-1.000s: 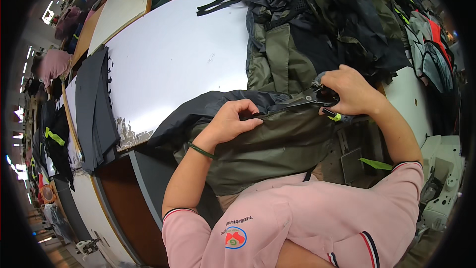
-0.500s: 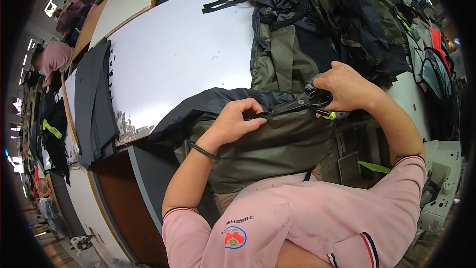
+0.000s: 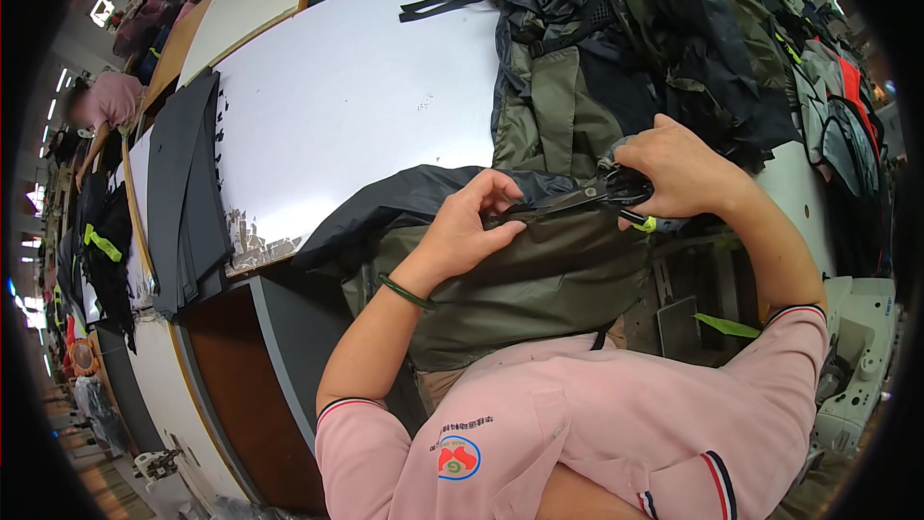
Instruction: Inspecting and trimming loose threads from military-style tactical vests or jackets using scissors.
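A piece of olive-green fabric [image 3: 520, 279] with a black part [image 3: 395, 200] lies across my lap and over the near table edge. My left hand [image 3: 460, 243] is closed in a pinch on the upper edge of this fabric, thumb below and fingers curled above. My right hand [image 3: 685, 173] grips the dark handles of a pair of scissors [image 3: 591, 195]. Their blades point left along the fabric edge toward my left fingertips. Whether the blade tips are apart is hidden by the dark cloth and my fingers.
Olive and black garments [image 3: 558, 106] are heaped on the white table [image 3: 356, 87]. Dark grey cut panels [image 3: 183, 193] lie at its left end. A sewing machine [image 3: 857, 356] stands at the right, and another person [image 3: 111, 101] is at the far left.
My left index finger has lifted a little from the fabric edge. More of the scissors' blades shows along it. My right hand keeps its hold on the handles.
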Motion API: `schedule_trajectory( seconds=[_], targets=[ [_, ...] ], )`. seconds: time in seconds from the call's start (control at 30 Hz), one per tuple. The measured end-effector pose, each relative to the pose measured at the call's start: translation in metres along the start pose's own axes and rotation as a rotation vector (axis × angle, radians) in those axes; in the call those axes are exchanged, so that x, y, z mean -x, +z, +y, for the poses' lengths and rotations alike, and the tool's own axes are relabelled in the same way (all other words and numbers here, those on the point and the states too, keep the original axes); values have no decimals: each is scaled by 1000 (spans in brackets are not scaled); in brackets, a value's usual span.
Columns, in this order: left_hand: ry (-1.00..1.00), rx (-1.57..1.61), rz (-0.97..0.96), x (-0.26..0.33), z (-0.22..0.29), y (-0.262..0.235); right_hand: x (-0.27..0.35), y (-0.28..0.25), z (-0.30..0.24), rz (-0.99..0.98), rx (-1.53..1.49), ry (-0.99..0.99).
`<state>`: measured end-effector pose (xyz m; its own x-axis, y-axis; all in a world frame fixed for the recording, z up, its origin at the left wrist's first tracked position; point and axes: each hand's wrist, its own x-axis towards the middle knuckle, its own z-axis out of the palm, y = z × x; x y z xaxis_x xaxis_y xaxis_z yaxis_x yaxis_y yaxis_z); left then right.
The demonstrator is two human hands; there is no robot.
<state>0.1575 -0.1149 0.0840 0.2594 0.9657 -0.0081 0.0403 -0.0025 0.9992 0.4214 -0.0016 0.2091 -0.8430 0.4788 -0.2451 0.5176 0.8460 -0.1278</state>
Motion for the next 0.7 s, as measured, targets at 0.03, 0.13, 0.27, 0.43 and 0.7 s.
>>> schedule_trajectory(
  seconds=[0.03, 0.13, 0.27, 0.43, 0.7],
  targets=[
    [22, -34, 18, 0, 2, 2, -3, 1, -2, -5, -6, -13],
    [48, -72, 42, 1, 5, 5, -10, 0, -8, -34, -16, -26],
    [77, -108, 75, 3, 9, 6, -14, 1, -10, -89, -6, -17],
    [83, -114, 53, 3, 8, 5, -12, 0, -12, -140, 20, 28],
    [92, -90, 40, 1, 5, 8, -15, 1, -16, -63, -10, -23]
  ],
)
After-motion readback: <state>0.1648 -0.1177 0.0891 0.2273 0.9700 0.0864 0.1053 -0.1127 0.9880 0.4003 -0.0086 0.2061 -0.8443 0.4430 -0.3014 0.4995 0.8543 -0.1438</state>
